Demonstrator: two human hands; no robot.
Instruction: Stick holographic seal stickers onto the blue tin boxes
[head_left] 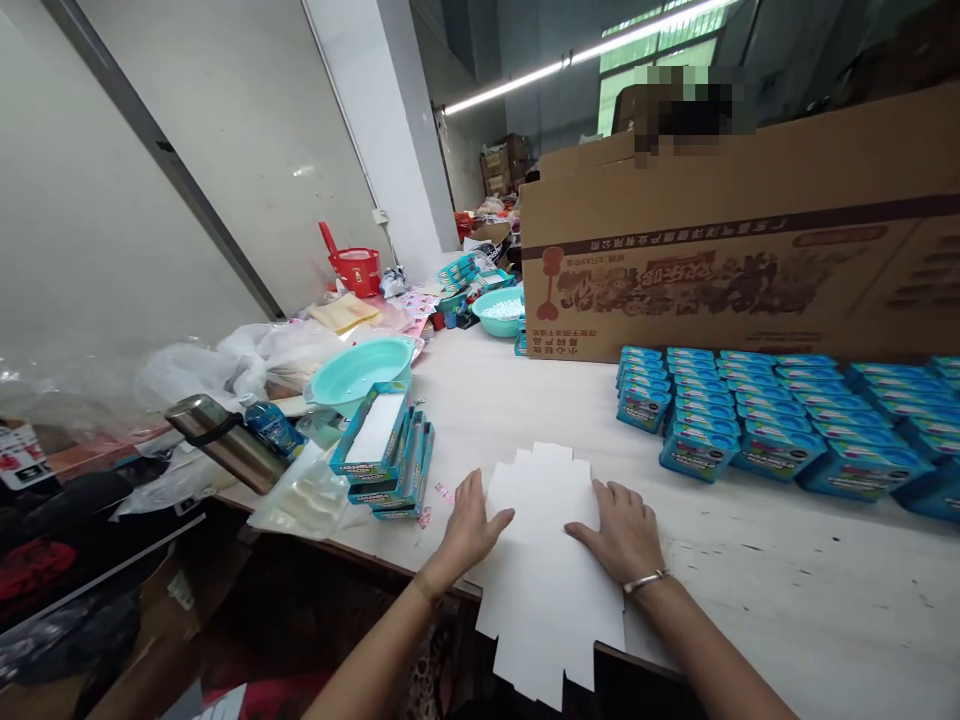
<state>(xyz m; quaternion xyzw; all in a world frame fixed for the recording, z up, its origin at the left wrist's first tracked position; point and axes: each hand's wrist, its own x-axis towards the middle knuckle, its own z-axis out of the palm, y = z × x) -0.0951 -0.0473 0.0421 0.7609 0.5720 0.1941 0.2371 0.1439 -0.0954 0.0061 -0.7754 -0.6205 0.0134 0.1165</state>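
A flat white die-cut cardboard blank [540, 540] lies plain side up in front of me, its notched near end jutting past the table edge. My left hand [472, 525] rests along its left edge, thumb apart from the fingers and pointing in over the card. At the opposite edge lies my right hand [622, 525], fingers stretched and thumb on the card; a bracelet [646, 581] circles that wrist. Both hands are open. Nearest on the left stands a stack of blue open display boxes [379, 450], the top one showing a white inside.
Rows of stacked blue boxes [776, 440] stand on the right, before a large brown carton [712, 250]. Left lie a turquoise basin [360, 372], a steel flask [232, 445], a bottle [271, 425] and plastic bags. Behind are another basin [499, 312] and a red bucket [356, 272].
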